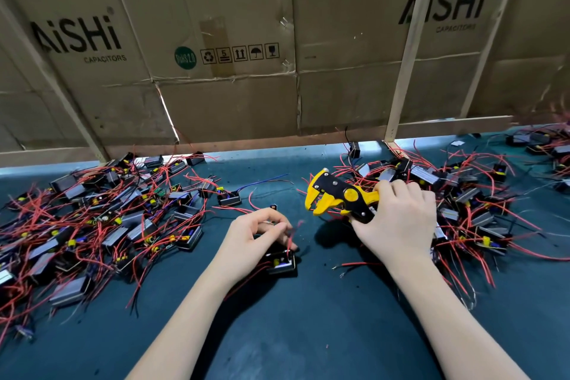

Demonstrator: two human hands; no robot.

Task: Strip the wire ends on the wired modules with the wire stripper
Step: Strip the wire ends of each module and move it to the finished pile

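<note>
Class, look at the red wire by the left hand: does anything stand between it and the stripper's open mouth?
Nothing visible does. Only bare table lies between the red wire at the left hand and the wire stripper in the right hand.

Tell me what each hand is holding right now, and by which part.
The right hand grips the yellow wire stripper by its handles. The left hand pinches a red wire rising from the black module beneath it; motion blur hides the exact spot.

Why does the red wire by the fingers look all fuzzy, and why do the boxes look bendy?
In the head view, the red wire at the left hand is smeared by motion blur; the wide-angle lens bows the cardboard boxes; the wire stripper stays sharp.
</note>
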